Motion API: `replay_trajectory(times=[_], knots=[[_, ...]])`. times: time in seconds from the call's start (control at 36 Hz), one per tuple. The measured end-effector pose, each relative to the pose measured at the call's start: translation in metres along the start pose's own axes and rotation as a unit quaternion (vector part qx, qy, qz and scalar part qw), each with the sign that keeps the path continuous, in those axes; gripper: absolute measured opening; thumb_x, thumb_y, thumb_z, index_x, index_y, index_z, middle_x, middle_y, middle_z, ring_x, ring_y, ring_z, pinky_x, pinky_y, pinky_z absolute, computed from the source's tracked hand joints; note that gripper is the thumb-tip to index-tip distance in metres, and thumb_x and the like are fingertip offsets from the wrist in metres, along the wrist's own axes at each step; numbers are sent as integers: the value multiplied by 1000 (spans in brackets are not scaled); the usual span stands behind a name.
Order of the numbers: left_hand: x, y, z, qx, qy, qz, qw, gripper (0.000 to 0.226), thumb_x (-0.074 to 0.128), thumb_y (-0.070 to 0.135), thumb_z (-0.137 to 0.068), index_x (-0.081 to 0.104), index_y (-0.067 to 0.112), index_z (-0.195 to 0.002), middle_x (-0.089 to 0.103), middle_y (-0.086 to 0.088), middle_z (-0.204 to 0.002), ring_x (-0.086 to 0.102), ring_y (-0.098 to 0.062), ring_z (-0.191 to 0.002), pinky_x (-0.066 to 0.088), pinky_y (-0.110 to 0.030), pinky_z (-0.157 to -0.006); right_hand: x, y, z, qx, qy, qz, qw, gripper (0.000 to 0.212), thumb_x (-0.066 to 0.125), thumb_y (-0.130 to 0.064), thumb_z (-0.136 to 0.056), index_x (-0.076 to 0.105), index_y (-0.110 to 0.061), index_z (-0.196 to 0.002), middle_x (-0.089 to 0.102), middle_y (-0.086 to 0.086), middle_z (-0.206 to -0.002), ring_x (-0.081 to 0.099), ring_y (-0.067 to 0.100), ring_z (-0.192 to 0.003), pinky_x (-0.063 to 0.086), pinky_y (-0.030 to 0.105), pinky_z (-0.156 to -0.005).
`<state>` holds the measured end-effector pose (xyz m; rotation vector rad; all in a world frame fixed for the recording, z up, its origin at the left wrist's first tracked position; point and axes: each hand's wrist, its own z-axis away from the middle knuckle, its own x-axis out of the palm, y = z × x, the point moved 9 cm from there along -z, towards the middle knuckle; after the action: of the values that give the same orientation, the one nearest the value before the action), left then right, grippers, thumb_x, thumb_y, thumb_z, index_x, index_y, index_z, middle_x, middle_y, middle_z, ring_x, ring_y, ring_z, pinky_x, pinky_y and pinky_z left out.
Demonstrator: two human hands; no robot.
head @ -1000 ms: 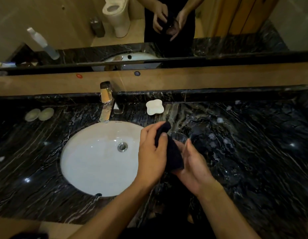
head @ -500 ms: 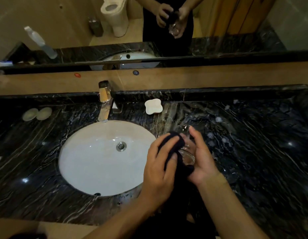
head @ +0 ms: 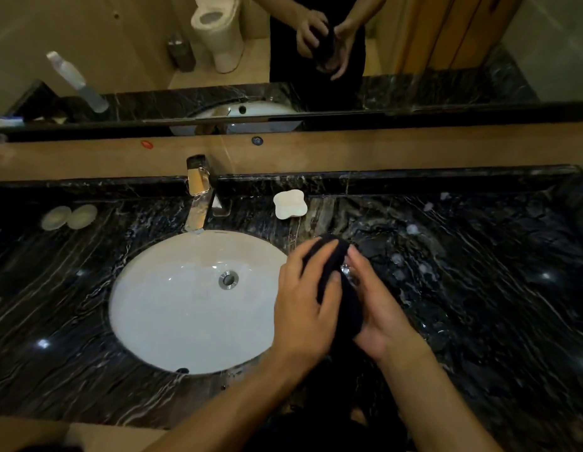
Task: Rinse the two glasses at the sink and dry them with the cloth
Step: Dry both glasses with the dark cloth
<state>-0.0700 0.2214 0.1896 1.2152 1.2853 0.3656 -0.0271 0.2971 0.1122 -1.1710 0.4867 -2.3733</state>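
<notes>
Black marble countertop (head: 479, 305), white-veined, holds an oval white basin (head: 172, 308) under a chrome tap (head: 198, 197). Just right of the basin, both hands meet above the counter. Left hand (head: 303, 308) has its fingers curled around a dark cloth (head: 340, 288); right hand (head: 378, 311) cups the other side. Clear glass (head: 346, 270) almost wholly hidden, only a glint between fingers. Second glass not made out. White lobed soap dish (head: 290, 204) behind.

We see a glossy black marble countertop (head: 479, 288) veined white, a smooth glazed white basin (head: 185, 305), a polished metal faucet (head: 197, 197), and a matt black cloth (head: 340, 288) covering clear glass (head: 345, 270).
</notes>
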Motion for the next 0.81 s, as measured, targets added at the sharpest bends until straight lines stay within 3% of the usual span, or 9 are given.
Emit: replay_trajectory(times=[0.06,0.17,0.25,0.31,0.42,0.5,0.61,0.69,0.81], knots=[[-2,2,11,35,15,11,999,41,47,26,-97,54,29,-138,45,10,-143,44,-14,-135,38,-30,-111,-1,-3,-1,-16,2,-16,1000,55,76,-52,-77,75,-11,-115,71,17,-121,69,29,-111,59,39,-91],[-3,1,29,86,23,3,996,40,46,23,-98,54,29,-136,47,6,-145,46,-17,-135,40,-33,-110,2,-12,3,-11,-10,-55,998,41,64,-47,-85,79,-14,-65,74,8,-75,72,20,-66,59,31,-68],[-3,8,27,119,21,-1,993,40,48,21,-98,54,25,-138,46,5,-147,44,-15,-136,35,-28,-111,-1,-11,1,-25,9,-41,999,45,68,-51,-83,73,-9,-98,72,11,-88,70,25,-79,57,35,-74],[-4,11,20,116,25,7,993,41,48,20,-98,55,24,-138,45,6,-147,42,-15,-137,33,-28,-113,4,-8,4,-27,-1,-24,999,45,59,-51,-89,77,-10,-99,74,11,-92,71,25,-84,59,33,-74],[-11,4,-2,19,31,55,998,39,47,25,-99,56,33,-136,44,11,-146,40,-12,-138,31,-22,-114,11,-2,11,-14,-34,30,999,44,52,-47,-93,79,-15,-102,74,12,-103,70,24,-92,54,35,-80],[-19,-15,-20,-84,46,111,989,31,47,23,-99,64,33,-123,59,10,-131,54,-2,-123,41,-22,-108,12,0,14,-17,-51,102,993,53,64,-50,-84,72,-8,-115,73,15,-109,70,25,-93,55,35,-76],[-3,-55,-20,-306,51,323,894,26,51,13,-99,74,23,-105,77,-5,-102,71,-25,-101,54,-41,-93,14,-11,16,-85,-40,139,986,90,92,-47,-57,59,-5,-129,74,13,-110,73,23,-90,60,32,-74],[10,-64,-1,-388,54,430,813,21,63,20,-90,72,8,-105,73,-18,-98,69,-32,-86,56,-39,-78,20,-25,24,-162,-27,132,978,76,90,-26,-64,55,-16,-131,73,13,-117,72,27,-105,59,34,-83],[31,-52,24,-442,-4,518,733,46,66,32,-83,71,2,-118,68,-24,-118,69,-35,-100,52,-46,-95,26,-47,36,-314,18,204,927,75,83,-8,-64,50,-28,-129,70,5,-119,68,21,-110,56,35,-93]])
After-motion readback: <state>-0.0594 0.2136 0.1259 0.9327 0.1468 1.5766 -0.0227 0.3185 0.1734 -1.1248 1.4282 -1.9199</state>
